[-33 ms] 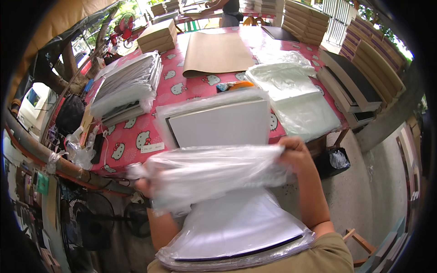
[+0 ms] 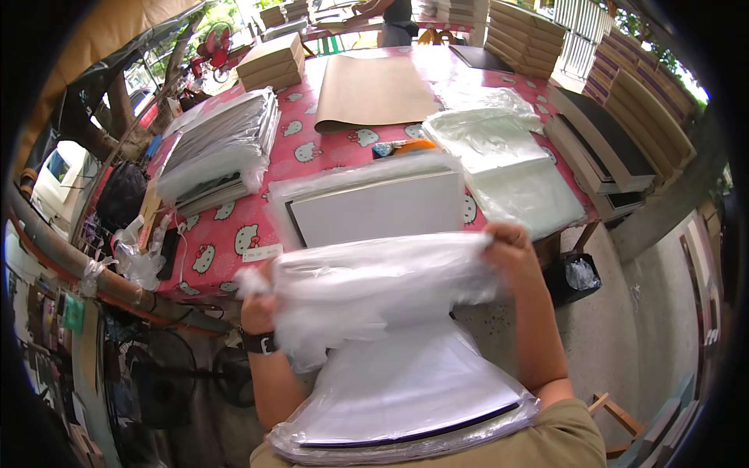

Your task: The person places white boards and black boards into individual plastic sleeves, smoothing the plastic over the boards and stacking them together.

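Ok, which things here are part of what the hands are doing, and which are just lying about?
In hand:
- clear plastic bag, gripped by left hand and right hand
- white board half inside it

Lying about:
- bagged board on the table
- brown paper sheet
- pile of empty bags
- stack of bagged boards

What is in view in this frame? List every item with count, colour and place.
clear plastic bag: one, translucent white, stretched between both hands.
bagged white board: one, white with dark edge, on the lap.
white board in plastic: one, near table edge.
table: one, red patterned cloth.
pile of bagged sheets: one, grey-white, table's left.
brown paper sheet: one, table's far middle.
loose clear bags: a pile, table's right.
cardboard boxes: one stack, brown, far left.
flat boxes: several, brown and black, right.
another person: one, far end.
left hand: wristband, grips bag's left end.
right hand: grips bag's right end.
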`<control>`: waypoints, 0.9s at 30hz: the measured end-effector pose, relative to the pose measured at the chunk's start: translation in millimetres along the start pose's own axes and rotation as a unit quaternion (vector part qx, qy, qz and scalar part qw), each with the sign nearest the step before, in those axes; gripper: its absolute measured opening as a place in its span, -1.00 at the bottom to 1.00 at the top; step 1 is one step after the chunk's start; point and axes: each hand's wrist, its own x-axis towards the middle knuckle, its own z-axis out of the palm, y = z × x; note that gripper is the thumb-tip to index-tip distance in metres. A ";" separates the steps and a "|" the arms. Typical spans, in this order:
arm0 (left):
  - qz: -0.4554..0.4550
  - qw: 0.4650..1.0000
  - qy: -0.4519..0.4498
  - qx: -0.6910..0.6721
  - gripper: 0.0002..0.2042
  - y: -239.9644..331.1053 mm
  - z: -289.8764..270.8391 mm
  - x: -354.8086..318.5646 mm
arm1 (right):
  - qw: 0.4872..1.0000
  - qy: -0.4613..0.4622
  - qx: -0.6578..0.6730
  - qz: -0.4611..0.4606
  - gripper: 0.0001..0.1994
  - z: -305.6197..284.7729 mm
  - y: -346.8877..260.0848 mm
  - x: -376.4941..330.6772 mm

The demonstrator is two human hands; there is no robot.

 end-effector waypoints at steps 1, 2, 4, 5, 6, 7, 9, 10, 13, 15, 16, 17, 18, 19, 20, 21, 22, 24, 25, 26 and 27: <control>0.003 0.997 0.036 0.075 -0.45 2.3 4.4 12.3 | 0.996 0.064 -0.051 -0.033 -0.80 -5.8 -3.1 10.0; 0.004 0.986 0.076 0.150 -0.46 3.7 11.0 29.6 | 0.978 0.068 -0.188 -0.059 -0.80 -1.0 -17.4 17.7; 0.047 0.954 0.149 0.257 -0.47 1.2 25.3 55.4 | 0.957 0.111 -0.236 -0.126 -0.77 10.7 -9.3 35.4; 0.070 0.930 0.186 0.308 -0.47 0.4 29.4 64.8 | 0.946 0.105 -0.280 -0.127 -0.75 10.4 -5.4 42.1; 0.146 0.897 0.193 0.371 -0.49 -1.7 30.0 72.2 | 0.932 0.099 -0.324 -0.128 -0.73 9.5 -1.7 47.7; 0.220 0.852 0.199 0.431 -0.52 -4.4 29.1 79.6 | 0.917 0.091 -0.366 -0.129 -0.71 9.5 0.3 52.2; 0.344 0.727 0.228 0.548 -0.58 -2.3 29.7 84.9 | 0.908 0.089 -0.383 -0.143 -0.70 4.7 0.0 49.3; 0.338 0.717 0.209 0.573 -0.57 -3.1 26.8 82.9 | 0.905 0.087 -0.392 -0.144 -0.69 6.4 -1.7 46.3; 0.314 0.698 0.150 0.626 -0.56 -4.4 19.3 76.2 | 0.899 0.123 -0.397 -0.140 -0.76 17.0 -19.5 41.3; 0.296 0.703 0.112 0.637 -0.56 -3.5 22.1 74.4 | 0.901 0.094 -0.400 -0.140 -0.76 6.5 -3.6 49.9; 0.309 0.687 0.110 0.648 -0.57 -1.1 22.0 73.3 | 0.902 0.078 -0.399 -0.148 -0.76 4.2 -1.9 56.4; 0.322 0.670 0.108 0.660 -0.58 0.8 21.3 69.0 | 0.874 0.076 -0.455 -0.157 -0.76 2.6 -2.0 56.3; 0.335 0.653 0.107 0.671 -0.60 3.6 21.2 64.3 | 0.885 0.104 -0.420 -0.172 -0.77 4.8 -1.5 53.9; 0.368 0.673 0.104 0.633 -0.64 7.9 34.0 59.0 | 0.895 0.130 -0.385 -0.184 -0.78 9.9 -3.1 49.1; 0.358 0.698 0.098 0.612 -0.68 12.5 36.2 54.3 | 0.903 0.156 -0.350 -0.193 -0.79 14.9 -5.5 42.6; 0.347 0.723 0.092 0.590 -0.72 16.3 36.5 50.6 | 0.909 0.163 -0.342 -0.176 -0.85 19.7 -12.6 37.5; 0.335 0.747 0.085 0.567 -0.76 17.8 36.6 44.7 | 0.925 0.145 -0.309 -0.168 -0.86 18.9 -12.2 35.9; 0.092 0.942 0.160 0.281 -0.91 16.9 36.9 29.8 | 0.953 0.110 -0.240 -0.150 -0.86 11.6 -12.3 33.7; 0.028 0.968 0.168 0.185 -0.92 22.7 36.2 23.2 | 0.973 0.058 -0.216 -0.049 -0.89 8.0 -35.5 25.0; -0.039 0.981 0.172 0.085 -0.92 27.5 35.9 18.8 | 0.992 -0.015 -0.126 0.015 -0.89 -3.6 -38.4 22.2; -0.117 0.978 0.164 0.047 -0.90 34.0 35.4 16.2 | 0.993 -0.088 -0.032 0.079 -0.90 -15.1 -40.6 20.3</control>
